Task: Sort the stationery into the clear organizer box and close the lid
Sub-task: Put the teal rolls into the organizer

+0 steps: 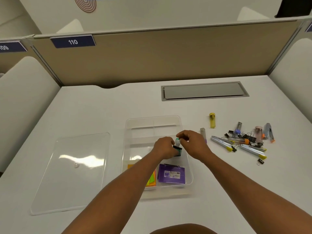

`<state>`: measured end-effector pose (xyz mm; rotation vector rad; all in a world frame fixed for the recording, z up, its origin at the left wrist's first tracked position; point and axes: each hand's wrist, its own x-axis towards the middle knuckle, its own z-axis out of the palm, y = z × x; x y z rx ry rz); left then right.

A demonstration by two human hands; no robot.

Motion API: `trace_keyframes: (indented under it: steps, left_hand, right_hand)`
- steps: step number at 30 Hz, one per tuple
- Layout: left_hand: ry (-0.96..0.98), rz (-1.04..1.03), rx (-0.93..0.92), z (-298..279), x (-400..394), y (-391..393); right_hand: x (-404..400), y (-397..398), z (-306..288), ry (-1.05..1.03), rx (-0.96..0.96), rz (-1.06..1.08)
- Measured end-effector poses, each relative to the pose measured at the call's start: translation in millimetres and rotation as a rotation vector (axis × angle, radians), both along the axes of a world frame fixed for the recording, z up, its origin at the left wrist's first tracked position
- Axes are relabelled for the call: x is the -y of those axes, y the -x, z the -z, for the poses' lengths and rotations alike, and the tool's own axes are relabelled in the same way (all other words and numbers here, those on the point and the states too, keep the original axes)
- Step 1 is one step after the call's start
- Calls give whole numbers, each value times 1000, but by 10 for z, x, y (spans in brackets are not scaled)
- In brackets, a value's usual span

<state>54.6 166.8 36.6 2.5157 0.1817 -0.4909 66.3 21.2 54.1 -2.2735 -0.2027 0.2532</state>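
Note:
The clear organizer box point(181, 125) lies open on the white desk, its lid point(72, 171) flat to the left. Inside it, near the front, are a purple case point(171, 174) and a stack of orange and green sticky notes point(152, 180). Both hands meet above the box's middle. My left hand point(164, 147) holds a small dark green box point(178, 151). My right hand point(191, 141) pinches a small white and green item point(177, 141) just above it. A pile of loose stationery point(244, 139) lies to the right of the box.
The pile holds staplers, binder clips and small tubes. A yellow tube point(212, 119) and a clear tube point(203, 133) lie between pile and box. A grey cable hatch point(204, 91) sits at the back; a beige partition point(152, 54) closes the desk's far side.

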Motion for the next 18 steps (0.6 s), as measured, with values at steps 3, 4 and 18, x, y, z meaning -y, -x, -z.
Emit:
trace_keyframes:
  steps: [3, 4, 18]
  left_hand:
    - [117, -88, -26, -1, -71, -2]
    - [168, -122, -37, -1, -111, -1]
    - [205, -314, 317, 10, -396, 51]
  right_hand:
    - [-2, -10, -21, 204, 49, -138]
    - [-2, -13, -29, 305, 72, -206]
    - [-163, -178, 117, 897, 428, -674]
